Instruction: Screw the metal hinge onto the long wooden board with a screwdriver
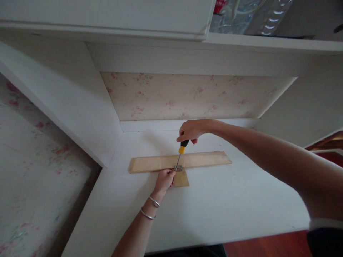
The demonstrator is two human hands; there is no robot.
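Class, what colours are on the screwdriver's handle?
Yellow and black, seen in the head view: the screwdriver in the right hand.

White desk (219,210), set in an alcove with floral back panel. Lying flat on it: long wooden strip (203,159), running left to right near the middle. Short wooden piece (182,179) on the desk too, butted against the strip's near edge, forming a T. Small metal bracket (179,167) across the joint. Rest of the top bare white.
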